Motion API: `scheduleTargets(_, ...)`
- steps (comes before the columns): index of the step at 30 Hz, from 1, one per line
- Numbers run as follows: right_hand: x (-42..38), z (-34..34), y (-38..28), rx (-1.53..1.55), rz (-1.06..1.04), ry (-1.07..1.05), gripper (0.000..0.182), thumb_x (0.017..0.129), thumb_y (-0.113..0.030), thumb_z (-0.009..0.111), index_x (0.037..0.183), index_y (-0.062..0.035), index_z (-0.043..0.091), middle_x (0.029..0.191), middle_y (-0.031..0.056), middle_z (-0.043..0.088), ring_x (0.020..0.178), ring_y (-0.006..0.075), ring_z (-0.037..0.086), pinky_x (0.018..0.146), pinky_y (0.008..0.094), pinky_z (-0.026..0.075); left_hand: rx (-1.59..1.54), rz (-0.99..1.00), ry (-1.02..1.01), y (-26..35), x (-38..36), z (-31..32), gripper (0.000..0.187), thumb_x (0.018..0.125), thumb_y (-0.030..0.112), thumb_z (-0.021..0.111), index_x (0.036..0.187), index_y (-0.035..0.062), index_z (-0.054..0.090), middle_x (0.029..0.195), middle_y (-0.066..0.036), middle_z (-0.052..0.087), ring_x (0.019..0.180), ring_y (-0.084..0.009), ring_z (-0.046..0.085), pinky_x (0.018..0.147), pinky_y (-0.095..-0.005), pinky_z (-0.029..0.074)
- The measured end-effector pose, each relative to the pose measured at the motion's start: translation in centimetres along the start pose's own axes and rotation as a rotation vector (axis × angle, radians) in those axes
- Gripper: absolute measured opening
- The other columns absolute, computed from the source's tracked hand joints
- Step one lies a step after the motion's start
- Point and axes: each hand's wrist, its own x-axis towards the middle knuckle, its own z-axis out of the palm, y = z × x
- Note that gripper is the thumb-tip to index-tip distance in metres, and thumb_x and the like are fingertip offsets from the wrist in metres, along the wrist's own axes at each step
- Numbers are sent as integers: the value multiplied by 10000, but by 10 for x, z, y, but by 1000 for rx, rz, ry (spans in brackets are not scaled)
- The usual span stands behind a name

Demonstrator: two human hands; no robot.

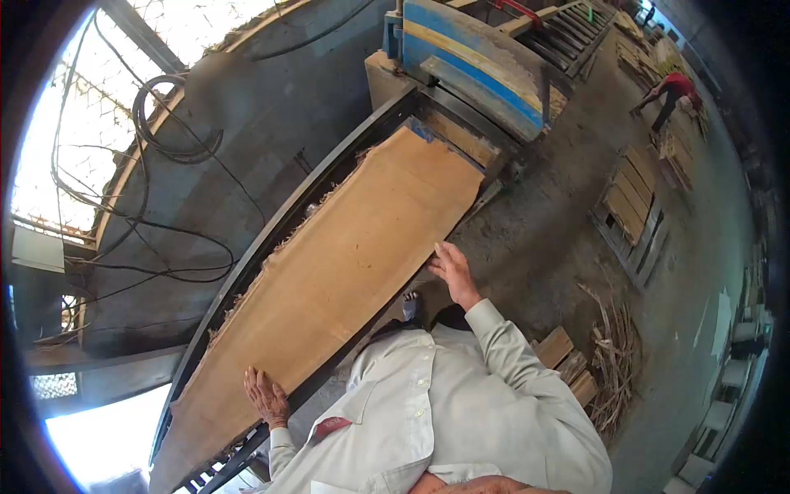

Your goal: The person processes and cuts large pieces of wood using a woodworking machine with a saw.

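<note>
A long, light-brown wood sheet [354, 263] with a ragged, splintered far edge lies lengthwise along a dark metal machine bed. My left hand [267, 398] rests palm down on the sheet's near end, its fingers spread. Farther along, my right hand [454, 276] touches the near long edge of the sheet with its fingers stretched out; the undersides of the fingers are hidden. The sheet's far end lies just short of a blue and yellow machine housing [473, 62].
A dark metal rail [271, 235] runs behind the sheet. Loose cables [177, 152] hang on the wall at left. To my right are wood blocks [568, 362], a heap of wood strips [615, 354] and a pallet with boards [629, 206]. Another person [676, 92] bends over farther back.
</note>
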Motion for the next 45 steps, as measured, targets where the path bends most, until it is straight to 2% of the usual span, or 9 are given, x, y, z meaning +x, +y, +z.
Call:
scheduleTargets(3, 20, -1, -6, 81, 160, -86, 418, 976, -378, 576, 1247, -62, 541, 1172, 67, 615, 1057, 197, 608, 888, 363, 505, 26, -100, 41, 11, 1, 7, 470, 950, 304, 445, 1351, 59, 447, 1505, -180, 352, 1414, -364, 287, 1174, -494, 193)
scheduleTargets(10, 61, -6, 1, 134, 313, -175, 429, 963, -383, 596, 1233, -52, 561, 1195, 73, 633, 1077, 187, 614, 871, 399, 524, 62, -855, 404, 48, -29, 49, 596, 924, 368, 621, 1317, -44, 444, 1316, -250, 494, 1244, -397, 452, 1055, -461, 357)
scheduleTargets(15, 77, -21, -14, 2, 462, -286, 440, 970, -375, 587, 1251, -39, 541, 1209, 105, 628, 1082, 206, 629, 880, 400, 557, -802, -1424, 400, 104, -24, 39, 680, 918, 429, 639, 1326, -72, 427, 1271, -265, 524, 1102, -367, 570, 917, -450, 491)
scheduleTargets(17, 72, -16, -46, 77, 505, -361, 439, 975, -366, 581, 1256, -31, 535, 1216, 112, 627, 1081, 215, 636, 889, 392, 560, -1498, -1380, 628, 129, -11, 47, 695, 924, 443, 630, 1328, -82, 419, 1264, -258, 534, 1079, -382, 580, 898, -467, 513)
scheduleTargets(21, 83, -26, -45, 107, 559, -438, 420, 992, -321, 559, 1268, -7, 513, 1225, 120, 622, 1090, 234, 637, 915, 392, 562, -1351, -1477, 529, 150, 20, 63, 660, 926, 480, 612, 1330, -17, 455, 1209, -198, 585, 1041, -391, 607, 842, -456, 553)
scheduleTargets(25, 91, -26, -67, 118, 566, -394, 404, 990, -302, 566, 1254, 1, 522, 1213, 136, 625, 1065, 249, 650, 891, 393, 576, -1541, -1295, 557, 148, 21, 71, 556, 939, 476, 601, 1264, 29, 533, 1143, -144, 630, 954, -289, 658, 794, -444, 573)
scheduleTargets(31, 126, -51, -111, 49, 510, -378, 366, 983, -294, 580, 1178, 16, 572, 1142, 139, 656, 1016, 245, 669, 844, 376, 594, -1565, -1222, 489, 223, 58, 64, 555, 995, 454, 514, 1285, -20, 514, 1262, -139, 554, 1130, -283, 562, 924, -457, 476)
scheduleTargets(32, 133, -56, -113, 36, 492, -382, 361, 983, -294, 582, 1166, 17, 579, 1132, 136, 660, 1011, 241, 670, 838, 372, 595, -1622, -1189, 595, 236, 69, 62, 531, 951, 445, 594, 1248, 10, 522, 1130, -147, 637, 954, -282, 667, 773, -429, 595)
scheduleTargets(45, 176, -107, -147, -58, 281, -174, 330, 942, -333, 640, 1096, -42, 612, 973, 75, 692, 825, 188, 694, 691, 324, 591, -1666, -1225, 527, 331, 119, 41, 443, 983, 375, 561, 1171, -24, 523, 1043, -147, 658, 859, -283, 698, 715, -413, 620)
